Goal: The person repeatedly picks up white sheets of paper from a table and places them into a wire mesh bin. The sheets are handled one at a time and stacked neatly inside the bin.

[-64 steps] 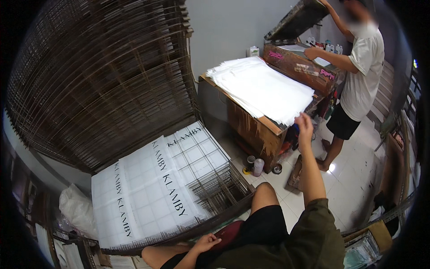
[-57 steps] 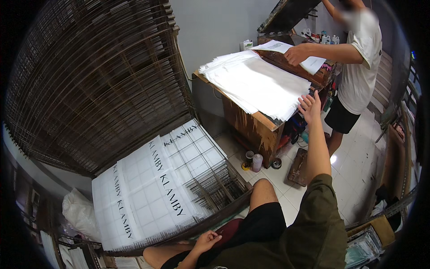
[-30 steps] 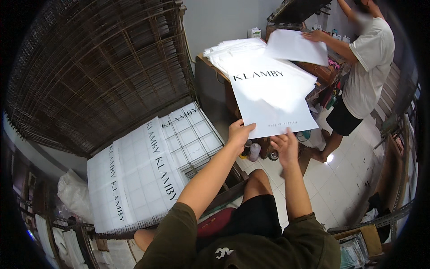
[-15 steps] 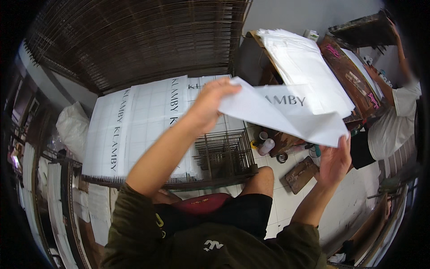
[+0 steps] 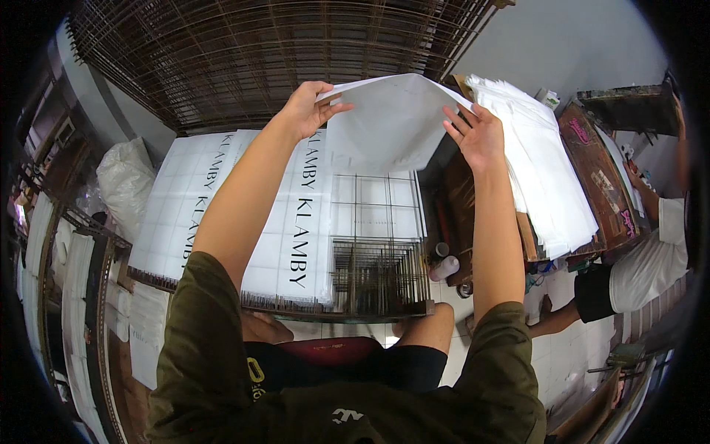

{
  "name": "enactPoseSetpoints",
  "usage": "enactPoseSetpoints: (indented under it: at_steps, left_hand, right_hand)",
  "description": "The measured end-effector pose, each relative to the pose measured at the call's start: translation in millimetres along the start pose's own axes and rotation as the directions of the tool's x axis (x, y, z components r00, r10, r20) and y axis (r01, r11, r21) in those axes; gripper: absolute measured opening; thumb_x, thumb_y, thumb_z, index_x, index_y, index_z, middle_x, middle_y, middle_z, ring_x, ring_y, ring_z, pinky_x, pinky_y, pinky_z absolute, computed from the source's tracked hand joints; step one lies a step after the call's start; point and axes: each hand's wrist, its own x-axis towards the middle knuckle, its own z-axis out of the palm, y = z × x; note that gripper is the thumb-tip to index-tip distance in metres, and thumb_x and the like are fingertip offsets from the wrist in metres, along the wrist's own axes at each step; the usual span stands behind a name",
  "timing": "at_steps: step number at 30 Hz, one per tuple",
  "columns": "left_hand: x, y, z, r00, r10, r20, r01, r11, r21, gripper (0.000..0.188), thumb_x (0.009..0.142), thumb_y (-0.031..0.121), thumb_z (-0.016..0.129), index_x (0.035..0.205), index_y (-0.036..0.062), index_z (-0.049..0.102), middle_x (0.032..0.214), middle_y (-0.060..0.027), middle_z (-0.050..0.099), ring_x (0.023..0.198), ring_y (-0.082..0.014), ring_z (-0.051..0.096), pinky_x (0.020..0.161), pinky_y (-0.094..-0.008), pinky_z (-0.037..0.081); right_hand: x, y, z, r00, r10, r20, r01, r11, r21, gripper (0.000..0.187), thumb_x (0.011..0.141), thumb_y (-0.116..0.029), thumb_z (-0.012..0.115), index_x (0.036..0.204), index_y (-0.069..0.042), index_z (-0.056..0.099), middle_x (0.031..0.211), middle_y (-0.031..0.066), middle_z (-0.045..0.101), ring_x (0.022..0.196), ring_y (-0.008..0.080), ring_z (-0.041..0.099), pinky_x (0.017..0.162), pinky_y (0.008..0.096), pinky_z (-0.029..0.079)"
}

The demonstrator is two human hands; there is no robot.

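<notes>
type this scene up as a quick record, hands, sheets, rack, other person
left hand: holds one side of white sheet
right hand: holds its other side
white sheet: bowed, above lower wire rack
lower wire rack: printed sheets on it
white stack: on wooden table
co-worker: right edge, white shirt

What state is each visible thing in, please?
Raised sheet: held at both sides, bowed.
Printed sheets: lying flat.
Front wire rack: lying level, partly covered.
Upper wire racks: tilted up.
White stack: piled unevenly.
Dark frame: raised.
Pale bag: bulging, crumpled.
Bottle: standing.
</notes>
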Motion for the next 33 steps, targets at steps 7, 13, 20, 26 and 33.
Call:
enactPoseSetpoints:
  at_steps: [7, 13, 20, 26, 33]
  left_hand:
    - [-8, -49, -36, 0.996, 0.055, -0.072, -0.053, 0.998, 0.025, 0.024, 0.089, 0.020, 0.047, 0.105, 0.0012, 0.051, 0.110, -0.0118, 0.055, 0.092, -0.0209, 0.060, 0.066, -0.0238, 0.052]
    - [-45, -193, -106, 0.930, -0.133, -0.343, 0.243, 0.922, 0.301, 0.009, 0.082, 0.018, 0.059, 0.085, 0.0094, 0.058, 0.086, -0.0038, 0.061, 0.079, -0.0173, 0.059, 0.068, -0.0313, 0.049]
    - [-24, -286, -145, 0.924, 0.129, -0.361, 0.272, 0.444, 0.854, 0.035, 0.071, 0.014, 0.069, 0.103, 0.0021, 0.064, 0.086, -0.0159, 0.068, 0.081, -0.0271, 0.067, 0.073, -0.0365, 0.052]
    - [-31, -281, -124, 0.927, 0.196, -0.321, 0.235, 0.366, 0.900, 0.036, 0.071, 0.015, 0.069, 0.105, 0.0028, 0.064, 0.087, -0.0173, 0.067, 0.083, -0.0300, 0.066, 0.076, -0.0379, 0.052]
    - [-34, -279, -118, 0.917, 0.221, -0.332, 0.242, 0.353, 0.904, 0.038, 0.072, 0.013, 0.068, 0.109, 0.0019, 0.062, 0.086, -0.0171, 0.067, 0.085, -0.0311, 0.066, 0.079, -0.0390, 0.052]
  right_hand:
    - [-20, 39, -25, 0.999, -0.014, -0.035, 0.015, 0.999, 0.041, 0.022, 0.088, -0.019, 0.045, 0.105, -0.005, 0.048, 0.113, 0.0119, 0.052, 0.106, 0.0327, 0.055, 0.084, 0.0481, 0.047]
    - [-72, 149, -107, 0.930, 0.232, -0.286, -0.282, 0.948, -0.146, 0.017, 0.088, -0.022, 0.047, 0.095, -0.008, 0.053, 0.097, 0.0078, 0.059, 0.083, 0.0202, 0.059, 0.067, 0.0367, 0.048]
    - [-82, 244, -179, 0.805, 0.244, -0.541, -0.467, 0.822, -0.325, 0.006, 0.085, -0.009, 0.058, 0.082, -0.005, 0.054, 0.065, 0.0046, 0.055, 0.049, 0.0138, 0.054, 0.044, 0.0251, 0.044]
    - [-71, 253, -190, 0.823, 0.083, -0.562, -0.384, 0.810, -0.443, 0.010, 0.085, -0.002, 0.057, 0.094, 0.002, 0.056, 0.074, 0.0093, 0.059, 0.057, 0.0177, 0.061, 0.050, 0.0275, 0.052]
    - [-69, 249, -190, 0.826, 0.095, -0.555, -0.403, 0.788, -0.465, 0.015, 0.085, -0.001, 0.058, 0.099, 0.003, 0.054, 0.076, 0.0100, 0.059, 0.059, 0.0187, 0.063, 0.053, 0.0282, 0.054]
